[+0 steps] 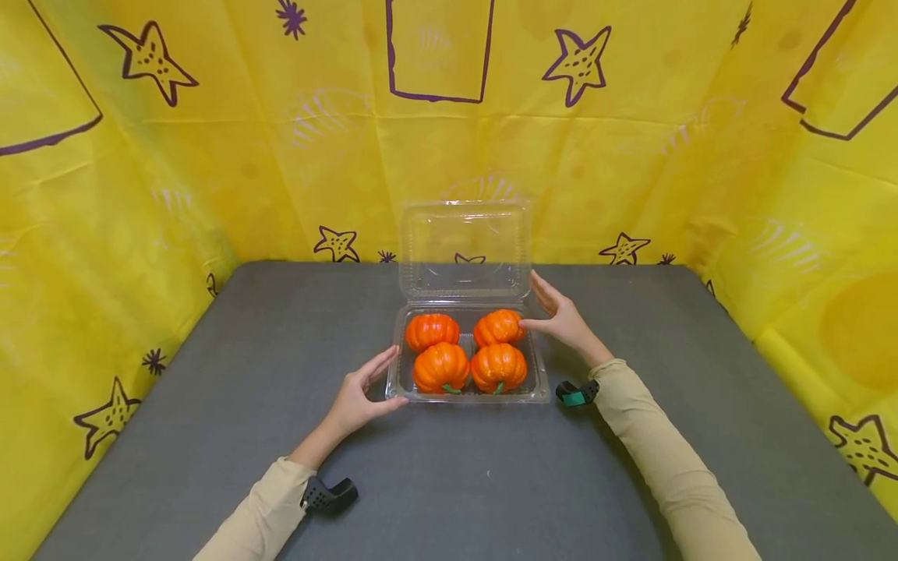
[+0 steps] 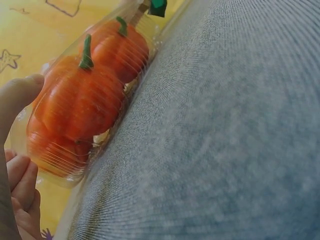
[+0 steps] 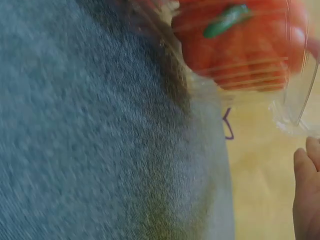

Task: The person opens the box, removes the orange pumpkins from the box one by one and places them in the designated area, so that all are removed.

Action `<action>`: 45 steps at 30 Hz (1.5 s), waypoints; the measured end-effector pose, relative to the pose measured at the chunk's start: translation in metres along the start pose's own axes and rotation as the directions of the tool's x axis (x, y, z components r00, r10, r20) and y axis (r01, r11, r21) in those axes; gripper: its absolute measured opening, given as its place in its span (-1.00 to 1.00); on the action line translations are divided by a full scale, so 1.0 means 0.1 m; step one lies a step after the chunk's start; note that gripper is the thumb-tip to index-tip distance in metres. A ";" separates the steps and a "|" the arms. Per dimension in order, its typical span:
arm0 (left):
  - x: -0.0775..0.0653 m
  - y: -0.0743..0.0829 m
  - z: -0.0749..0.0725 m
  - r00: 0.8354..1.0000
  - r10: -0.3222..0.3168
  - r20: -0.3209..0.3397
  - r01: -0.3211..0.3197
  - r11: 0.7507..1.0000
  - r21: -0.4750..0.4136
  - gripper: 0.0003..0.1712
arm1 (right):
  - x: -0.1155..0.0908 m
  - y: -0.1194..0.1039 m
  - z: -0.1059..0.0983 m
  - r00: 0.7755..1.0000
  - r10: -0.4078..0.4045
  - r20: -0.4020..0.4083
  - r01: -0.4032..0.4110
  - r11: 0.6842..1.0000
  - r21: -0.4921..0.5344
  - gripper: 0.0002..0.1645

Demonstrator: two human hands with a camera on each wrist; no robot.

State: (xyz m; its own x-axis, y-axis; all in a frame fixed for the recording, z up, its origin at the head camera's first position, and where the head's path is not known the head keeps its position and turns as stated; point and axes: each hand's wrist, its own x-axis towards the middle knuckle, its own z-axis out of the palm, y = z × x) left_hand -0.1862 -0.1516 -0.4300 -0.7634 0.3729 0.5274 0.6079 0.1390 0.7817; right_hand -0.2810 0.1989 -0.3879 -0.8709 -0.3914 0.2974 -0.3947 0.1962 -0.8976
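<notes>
A clear plastic clamshell container (image 1: pixel 477 398) sits on the table, its transparent lid (image 1: pixel 466 249) standing up at the back. Inside are several orange toy pumpkins, in a back and a front row. The front left pumpkin (image 1: pixel 438 365) and front right pumpkin (image 1: pixel 499 366) have green stems pointing toward me. My left hand (image 1: pixel 355 399) is at the container's left side, fingers extended along it and thumb by the front left corner. On the other side, my right hand (image 1: pixel 565 321) has its thumb overlapping the back right pumpkin (image 1: pixel 496 327) and its fingers spread beside the lid's lower right corner.
A grey cloth-covered table (image 1: pixel 463 483) lies under everything. Yellow curtains (image 1: pixel 281 171) with starfish drawings hang behind it and along both sides. Dark bands are on both wrists, the right band (image 1: pixel 577 394) with a green patch.
</notes>
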 end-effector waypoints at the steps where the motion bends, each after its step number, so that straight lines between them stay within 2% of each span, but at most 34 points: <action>1: 0.00 0.00 0.00 1.000 0.002 0.001 -0.002 1.000 0.000 -0.15 | 0.00 0.00 -0.01 1.000 0.008 0.003 -0.008 1.000 -0.008 -0.02; 8: -0.01 0.02 0.00 1.000 -0.010 0.000 0.010 1.000 0.012 -0.16 | 0.01 -0.03 -0.04 1.000 0.008 0.021 -0.006 0.996 -0.089 -0.39; 13: -0.01 0.04 0.00 1.000 -0.008 -0.005 0.008 1.000 0.030 -0.16 | 0.02 -0.07 -0.05 1.000 0.014 0.005 -0.013 0.987 -0.160 -0.49; 24: -0.01 0.01 0.00 1.000 0.028 -0.004 -0.028 0.999 0.027 -0.15 | 0.00 -0.02 -0.03 0.999 0.044 0.011 -0.041 0.977 -0.210 -0.51; 31: -0.02 0.02 0.01 0.999 0.034 -0.012 -0.034 0.999 0.031 -0.15 | -0.03 0.05 -0.03 0.995 0.097 0.023 -0.091 0.976 -0.199 -0.51; 39: 0.00 0.03 0.00 1.000 0.022 -0.009 -0.021 0.999 0.036 -0.16 | -0.05 0.09 0.01 0.998 0.065 0.011 -0.062 0.981 -0.186 -0.50; 45: -0.01 0.02 0.00 1.000 0.011 -0.004 -0.011 0.999 0.038 -0.16 | -0.05 0.09 0.02 0.997 0.073 0.008 -0.070 0.979 -0.194 -0.50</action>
State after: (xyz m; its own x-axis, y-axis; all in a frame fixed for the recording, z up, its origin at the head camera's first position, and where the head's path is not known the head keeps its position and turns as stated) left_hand -0.1842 -0.1516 -0.4285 -0.7573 0.3712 0.5372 0.6242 0.1699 0.7626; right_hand -0.2794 0.2009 -0.3986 -0.8951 -0.3829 0.2285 -0.3819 0.3938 -0.8361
